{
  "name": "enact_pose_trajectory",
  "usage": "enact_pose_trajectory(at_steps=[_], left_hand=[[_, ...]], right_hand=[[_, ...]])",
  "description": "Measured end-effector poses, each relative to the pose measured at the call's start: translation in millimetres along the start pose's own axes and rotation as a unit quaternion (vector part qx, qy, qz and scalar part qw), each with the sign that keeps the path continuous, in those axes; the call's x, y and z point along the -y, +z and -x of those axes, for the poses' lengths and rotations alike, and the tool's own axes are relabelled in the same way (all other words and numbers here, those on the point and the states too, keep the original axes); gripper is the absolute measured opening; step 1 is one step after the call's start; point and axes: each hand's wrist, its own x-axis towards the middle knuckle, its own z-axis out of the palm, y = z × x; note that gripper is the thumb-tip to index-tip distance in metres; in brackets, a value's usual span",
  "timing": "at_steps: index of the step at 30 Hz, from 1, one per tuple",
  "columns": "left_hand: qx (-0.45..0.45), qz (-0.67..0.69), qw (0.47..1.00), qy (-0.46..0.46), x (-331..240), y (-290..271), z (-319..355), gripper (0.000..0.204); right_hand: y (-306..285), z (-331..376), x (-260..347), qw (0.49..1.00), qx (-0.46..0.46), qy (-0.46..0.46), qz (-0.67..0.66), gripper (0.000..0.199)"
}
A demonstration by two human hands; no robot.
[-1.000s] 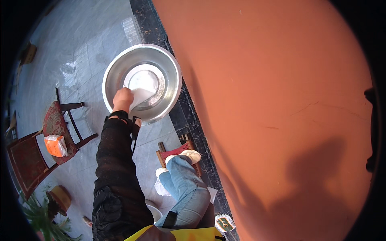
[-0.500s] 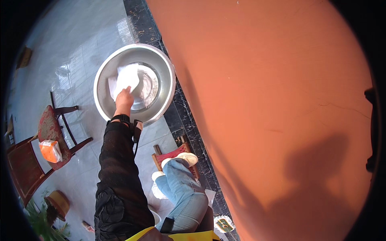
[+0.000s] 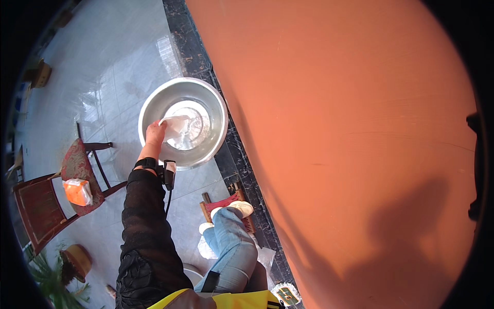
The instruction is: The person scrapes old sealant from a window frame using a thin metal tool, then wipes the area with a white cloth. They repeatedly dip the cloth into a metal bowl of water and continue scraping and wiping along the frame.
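My left hand (image 3: 155,132), in a black sleeve with a black strap at the wrist, reaches over the left rim of a large round metal basin (image 3: 148,105). Its fingers are closed on the edge of a thin white sheet (image 3: 177,125). The sheet hangs inside the basin over its bright, shiny bottom; whether it is cloth or paper I cannot tell. A small device (image 3: 169,172) with a cable sits by the wrist. My right hand is out of view.
An orange-brown wall (image 3: 334,103) with a dark marbled base strip (image 3: 239,144) runs along the basin's right side. To the left, a chair (image 3: 77,165) carries an orange-and-white packet (image 3: 77,192). My shoes rest by a small red-seated stool (image 3: 224,202); a plant pot (image 3: 77,261) stands lower left.
My left hand has drawn back toward the basin's left rim with the sheet. The sheet has dropped lower inside the basin. The whole view has shifted slightly.
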Motion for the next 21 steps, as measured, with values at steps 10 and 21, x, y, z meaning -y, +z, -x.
enact_pose_trajectory(at_steps=[10, 21], left_hand=[[0.171, 0.566, 0.806, -0.035, -117.4, -75.5, 74.2, 0.047], [0.472, 0.455, 0.754, 0.034, -184.1, -128.2, 72.9, 0.043]], right_hand=[[-2.0, 11.5, 6.3, 0.998, -0.001, 0.051, -0.028, 0.047], [-8.0, 11.2, 2.5, 0.979, 0.155, 0.074, -0.111, 0.057]])
